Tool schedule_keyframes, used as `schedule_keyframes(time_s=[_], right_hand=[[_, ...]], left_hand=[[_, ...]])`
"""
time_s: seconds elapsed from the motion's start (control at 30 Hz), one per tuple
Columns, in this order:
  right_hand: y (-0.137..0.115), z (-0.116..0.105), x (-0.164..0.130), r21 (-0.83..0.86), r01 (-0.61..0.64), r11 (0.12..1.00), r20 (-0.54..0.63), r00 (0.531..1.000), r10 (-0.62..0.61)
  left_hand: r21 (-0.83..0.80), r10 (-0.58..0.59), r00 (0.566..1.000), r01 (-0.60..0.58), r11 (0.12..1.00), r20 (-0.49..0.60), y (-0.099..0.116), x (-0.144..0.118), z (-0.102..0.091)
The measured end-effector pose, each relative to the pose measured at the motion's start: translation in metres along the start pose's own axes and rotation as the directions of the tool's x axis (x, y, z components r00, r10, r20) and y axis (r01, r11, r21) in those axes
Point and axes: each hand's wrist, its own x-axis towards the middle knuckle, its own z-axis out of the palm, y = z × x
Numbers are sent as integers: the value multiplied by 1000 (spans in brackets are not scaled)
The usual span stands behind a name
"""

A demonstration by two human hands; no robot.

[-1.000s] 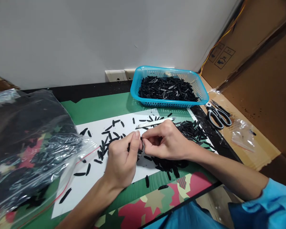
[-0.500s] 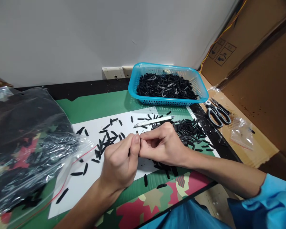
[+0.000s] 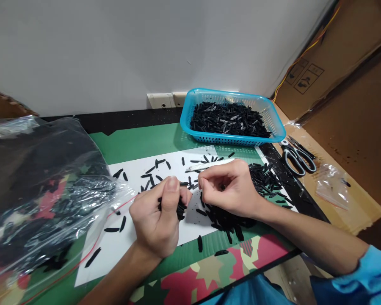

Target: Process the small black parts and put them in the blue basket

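At the left of the frame, a clear plastic bag (image 3: 47,199) of black parts lies on the counter (image 3: 139,142). At centre, the left hand (image 3: 158,220) has its grip clamped on a bundle of black strips (image 3: 180,208), keeping them gathered. The right hand (image 3: 230,188) pinches fingertips together just beside them; whether it holds a strip cannot be told. Upper right, a blue basket (image 3: 186,118) holds more.

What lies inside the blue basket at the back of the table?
The blue basket holds a heap of small black pieces, a few looking greyish. Its floor is covered by the heap.
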Motion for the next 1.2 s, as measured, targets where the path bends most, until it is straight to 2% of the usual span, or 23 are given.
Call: schedule_keyframes(time_s=[0.1, 0.23, 0.43, 0.53, 0.67, 0.93, 1.13, 1.2], right_hand=[[-1, -1, -1, 33, 33, 999, -15, 999, -33], [-4, -3, -3, -29, 100, 995, -24, 995, -101], [-3, -6, -1, -62, 168, 984, 25, 986, -167], [-1, -9, 0, -104, 212, 972, 113, 973, -201], [-1, -15, 1, -156, 320, 934, 238, 930, -279], [3, -21, 5, -201, 411, 889, 339, 881, -330], [6, -29, 5, -291, 520, 803, 463, 811, -358], [5, -29, 4, -301, 524, 796, 475, 807, -351]], left_hand=[[-104, -47, 997, 41, 994, -55, 1, -1, 3], [-160, -86, 995, 77, 984, -46, 2, -2, 5], [-224, -41, 999, 34, 974, -29, 4, -3, 4], [-146, 31, 1000, -31, 989, -1, 2, -3, 1], [-29, 168, 983, -167, 986, 72, -2, 0, -3], [-5, 167, 982, -167, 986, 91, -3, 2, -3], [106, 261, 956, -276, 955, 129, -8, 3, -4], [133, 305, 938, -328, 935, 165, -9, 4, -4]])
